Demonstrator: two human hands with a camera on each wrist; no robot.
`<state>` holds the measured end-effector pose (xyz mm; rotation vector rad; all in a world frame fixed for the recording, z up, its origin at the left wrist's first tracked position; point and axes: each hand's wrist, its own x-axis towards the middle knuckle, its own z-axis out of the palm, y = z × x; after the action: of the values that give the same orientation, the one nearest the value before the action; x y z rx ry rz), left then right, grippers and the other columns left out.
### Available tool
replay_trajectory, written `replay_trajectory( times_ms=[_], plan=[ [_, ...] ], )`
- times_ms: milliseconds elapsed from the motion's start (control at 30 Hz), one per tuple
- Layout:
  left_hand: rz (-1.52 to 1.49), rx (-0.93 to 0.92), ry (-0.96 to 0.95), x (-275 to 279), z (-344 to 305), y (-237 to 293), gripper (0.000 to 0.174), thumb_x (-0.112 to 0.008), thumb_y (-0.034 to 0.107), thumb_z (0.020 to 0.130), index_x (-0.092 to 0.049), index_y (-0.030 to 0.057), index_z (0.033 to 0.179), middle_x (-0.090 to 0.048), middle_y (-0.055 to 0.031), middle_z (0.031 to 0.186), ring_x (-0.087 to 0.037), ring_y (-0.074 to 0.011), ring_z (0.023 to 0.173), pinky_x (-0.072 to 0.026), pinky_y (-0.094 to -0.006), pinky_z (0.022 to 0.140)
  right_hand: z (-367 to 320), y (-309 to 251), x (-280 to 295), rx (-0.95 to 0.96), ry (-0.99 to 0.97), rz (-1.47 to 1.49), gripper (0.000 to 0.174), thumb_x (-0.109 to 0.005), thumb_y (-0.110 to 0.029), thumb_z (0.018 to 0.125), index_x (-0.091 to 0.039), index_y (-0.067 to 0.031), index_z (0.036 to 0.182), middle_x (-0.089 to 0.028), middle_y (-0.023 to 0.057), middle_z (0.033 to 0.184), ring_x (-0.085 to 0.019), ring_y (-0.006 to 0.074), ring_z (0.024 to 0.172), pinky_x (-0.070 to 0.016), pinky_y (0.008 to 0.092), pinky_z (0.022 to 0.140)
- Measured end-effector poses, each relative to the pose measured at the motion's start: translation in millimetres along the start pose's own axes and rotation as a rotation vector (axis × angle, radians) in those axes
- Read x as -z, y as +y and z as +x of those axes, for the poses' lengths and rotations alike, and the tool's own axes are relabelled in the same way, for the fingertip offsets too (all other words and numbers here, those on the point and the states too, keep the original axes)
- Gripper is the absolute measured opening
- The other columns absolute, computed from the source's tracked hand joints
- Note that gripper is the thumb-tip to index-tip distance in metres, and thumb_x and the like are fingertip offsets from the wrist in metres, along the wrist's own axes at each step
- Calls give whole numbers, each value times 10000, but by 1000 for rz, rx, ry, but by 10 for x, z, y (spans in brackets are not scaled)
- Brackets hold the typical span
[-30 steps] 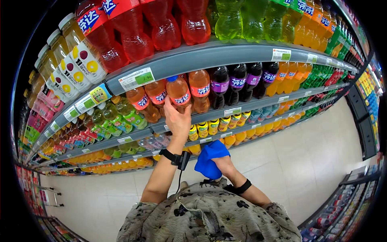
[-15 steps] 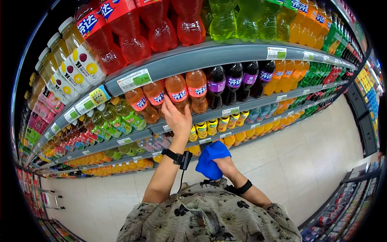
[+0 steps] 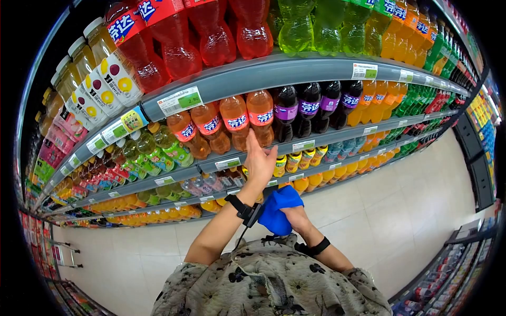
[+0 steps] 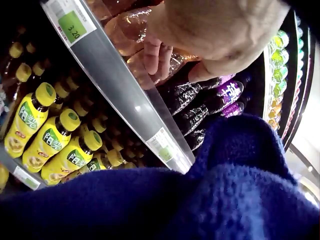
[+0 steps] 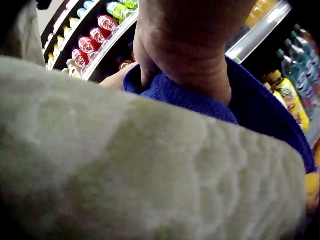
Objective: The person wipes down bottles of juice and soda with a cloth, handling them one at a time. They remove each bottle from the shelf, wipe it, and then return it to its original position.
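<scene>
In the head view, a row of orange-red soda bottles stands on the middle shelf. My left hand (image 3: 261,164) is raised in front of the shelf, its fingertips at the lower front of the third bottle (image 3: 234,116) and fourth bottle (image 3: 260,111). Those fingers (image 4: 156,59) also show close by the bottles in the left wrist view, holding nothing. Lower down, my right hand (image 3: 298,219) grips a bunched blue cloth (image 3: 278,205). In the right wrist view, a patterned sleeve hides much of the blue cloth (image 5: 265,102), and my right fingers are sunk in its folds.
Dark purple-label bottles (image 3: 308,108) stand to the right of the row. Above runs a grey shelf edge (image 3: 237,80) with large red bottles (image 3: 211,39) on it. Yellow bottles (image 3: 293,162) fill the shelf below. Pale tiled floor (image 3: 369,221) lies beyond my right arm.
The third bottle, earlier forward with its blue cap showing, has gone back into the row. My left hand has let go of it and moved right and down; the right hand keeps the cloth.
</scene>
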<state>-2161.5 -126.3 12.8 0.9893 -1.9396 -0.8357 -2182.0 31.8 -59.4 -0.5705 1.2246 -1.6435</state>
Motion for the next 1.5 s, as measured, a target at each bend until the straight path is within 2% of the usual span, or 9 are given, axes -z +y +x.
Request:
replay_trajectory(
  times_ms=[300, 567, 633, 833, 900, 1200, 1267, 1300, 1500],
  plan=[
    [45, -31, 232, -151, 120, 64, 756, -743, 250, 700, -345, -41, 1273, -431, -194, 1117, -505, -330, 1000, -424, -386, 844, -32, 66, 95, -71, 71, 16, 264, -623, -96, 817, -560, -43, 1068, -594, 17, 1006, -549, 114, 899, -455, 286, 802],
    [-20, 6, 293, -204, 146, 19, 574, -754, 162, 701, -422, -32, 1127, -460, -124, 1026, -520, -218, 868, -437, -316, 754, -13, 44, 115, -71, 69, 29, 243, -590, -40, 816, -537, -41, 1054, -583, 22, 951, -558, 112, 869, -475, 277, 764],
    [-317, 91, 199, -263, 92, -43, 574, -727, 174, 723, -396, 19, 1166, -513, -178, 1147, -558, -319, 1021, -458, -362, 800, -1, 85, 151, -66, 67, 24, 239, -591, -42, 816, -539, -42, 1050, -583, 21, 947, -559, 112, 868, -475, 277, 762],
    [-411, 19, 112, -152, -64, -12, 635, -682, 58, 732, -359, 35, 1278, -530, -152, 1115, -595, -248, 942, -493, -294, 752, -46, 67, 262, -46, 93, 47, 275, -619, -83, 809, -545, -48, 1071, -587, 22, 1001, -552, 127, 921, -457, 289, 807],
    [-68, -406, 230, -13, -69, 71, 605, -698, 49, 709, -430, 48, 1252, -529, -120, 1088, -581, -232, 913, -500, -302, 711, -44, 27, 308, -3, 147, 113, 328, -605, -76, 813, -515, -41, 1126, -574, 34, 1062, -539, 137, 973, -446, 294, 843],
    [19, -673, -40, 575, -398, -102, 625, -792, 165, 519, -480, 23, 1042, -542, -165, 994, -541, -349, 913, -451, -419, 756, -303, -1203, 30, 438, 142, -88, 432, -570, -179, 816, -466, -10, 1199, -551, 73, 1102, -540, 179, 1003, -447, 317, 870],
    [8, -484, -197, 705, -553, -140, 638, -790, 165, 531, -462, 16, 1058, -542, -172, 1004, -544, -354, 912, -455, -422, 761, -391, -1550, -247, 490, 25, 66, 438, -602, -261, 842, -512, 22, 1163, -578, 91, 1064, -565, 175, 943, -486, 309, 796],
    [-6, -294, -354, 751, -627, -151, 652, -788, 165, 544, -444, 9, 1075, -542, -180, 1014, -547, -360, 911, -459, -425, 767, -294, -1493, -224, 806, 129, -623, 368, -558, -218, 875, -534, 35, 1141, -593, 103, 1035, -573, 177, 914, -500, 290, 739],
    [-37, -377, -328, 898, -771, -209, 652, -785, 162, 555, -432, 18, 1084, -550, -175, 960, -569, -352, 867, -482, -405, 717, -348, -1405, -432, 658, 191, -117, 323, -571, -155, 855, -560, 49, 1105, -579, 135, 1098, -574, 214, 983, -434, 326, 884]
  ],
)
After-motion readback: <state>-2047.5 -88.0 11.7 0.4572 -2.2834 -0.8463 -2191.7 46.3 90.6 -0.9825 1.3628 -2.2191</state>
